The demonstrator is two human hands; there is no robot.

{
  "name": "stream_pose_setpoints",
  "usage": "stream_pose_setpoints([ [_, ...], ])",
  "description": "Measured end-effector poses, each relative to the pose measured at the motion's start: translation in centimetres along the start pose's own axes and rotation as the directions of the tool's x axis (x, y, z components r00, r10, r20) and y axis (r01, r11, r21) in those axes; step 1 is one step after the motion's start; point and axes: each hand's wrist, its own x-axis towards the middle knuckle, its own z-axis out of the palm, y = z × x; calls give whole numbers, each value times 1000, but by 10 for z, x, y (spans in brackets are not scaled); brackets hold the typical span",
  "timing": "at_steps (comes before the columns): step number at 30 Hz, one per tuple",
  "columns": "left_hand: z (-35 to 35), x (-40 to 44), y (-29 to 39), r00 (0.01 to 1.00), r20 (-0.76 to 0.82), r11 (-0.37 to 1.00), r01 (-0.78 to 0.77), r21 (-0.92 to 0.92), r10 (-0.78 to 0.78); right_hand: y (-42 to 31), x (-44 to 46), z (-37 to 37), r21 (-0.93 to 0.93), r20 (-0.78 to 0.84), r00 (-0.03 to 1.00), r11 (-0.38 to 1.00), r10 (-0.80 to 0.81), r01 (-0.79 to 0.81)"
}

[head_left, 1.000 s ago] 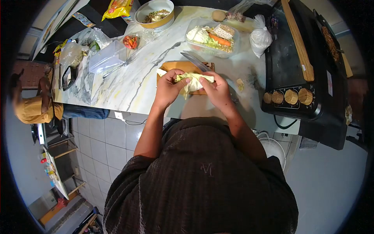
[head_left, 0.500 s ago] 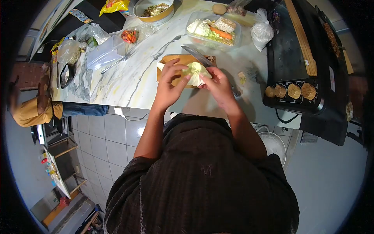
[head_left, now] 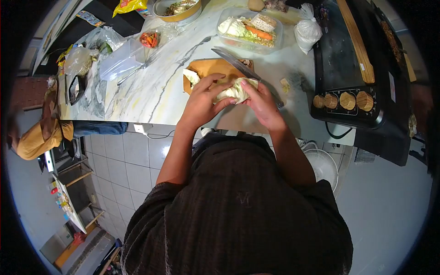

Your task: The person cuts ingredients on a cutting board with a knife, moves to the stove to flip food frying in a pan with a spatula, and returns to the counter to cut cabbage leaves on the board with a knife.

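Judging by its folds, I expect the crumpled, pale-green cabbage leaf [head_left: 237, 91] between the hands to be light, soft and easily torn, best held by its thicker folds; I see the right hand [head_left: 261, 103] pinching its right end, thumb on top, while the left hand [head_left: 204, 103] curls loosely at its left, whether pressing I cannot tell; just beyond the grip lies a brown wooden board [head_left: 206, 68]
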Motion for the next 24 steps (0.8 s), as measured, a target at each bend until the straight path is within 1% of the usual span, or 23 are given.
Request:
stream_pose_setpoints([
  [2, 0, 2, 0, 999, -15, 997, -52, 60, 53, -4, -3, -1, -66, -10, 1000, 998, 3, -4],
  [3, 0, 3, -1, 998, -15, 997, -56, 61, 57, -5, -4, 1, -66, -11, 1000, 998, -1, 0],
  [5, -2, 3, -5, 995, 92, 999, 32, 34, -35, -8, -6, 5, -150, -110, 991, 987, -79, 62],
  [6, -4, 2, -4, 995, 91, 999, 30, 36, -33, -11, -9, 7, -148, -109, 991, 987, -81, 65],
  [7, -6, 1, -4, 997, 66, 995, 34, 90, -40, -15, -13, 10, -372, -96, 952, 898, -290, 236],
  [8, -7, 1, -4, 998, 40, 989, 39, 143, -45, -16, -14, 11, -571, -37, 876, 730, -480, 375],
  [9, -9, 2, -6, 998, 41, 989, 36, 145, -43, -18, -12, 8, -570, -38, 875, 730, -483, 378],
  [10, -10, 3, -9, 998, 52, 994, 30, 104, -36, -21, -8, 1, -678, 181, 784, 502, -594, 537],
  [11, -12, 4, -11, 998, 63, 998, 24, 63, -28, -23, -6, -3, -710, 406, 658, 235, -633, 664],
  [12, -14, 5, -11, 998, 66, 998, 20, 65, -24, -25, -6, -2, -711, 404, 657, 234, -637, 663],
  [14, -17, 9, -12, 998, 65, 998, -14, 55, 11, -33, -7, 1, -732, 369, 773, 351, -516, 584],
  [18, -24, 11, -19, 992, 124, 998, -29, 57, 22, -33, 0, -3, -756, 401, 780, 307, -480, 578],
  [20, -30, 12, -16, 986, 166, 999, 19, 42, -26, -32, 3, -3, -758, 433, 725, 219, -536, 614],
  [21, -31, 12, -12, 986, 164, 999, 21, 42, -27, -31, 5, -3, -758, 435, 725, 218, -534, 615],
  [23, -32, 14, -4, 983, 95, 978, 167, -128, -155, -30, 9, -4, -762, 339, 807, 361, -484, 537],
  [24, -32, 14, -6, 983, 91, 977, 168, -129, -157, -31, 10, -4, -762, 344, 806, 358, -482, 540],
])
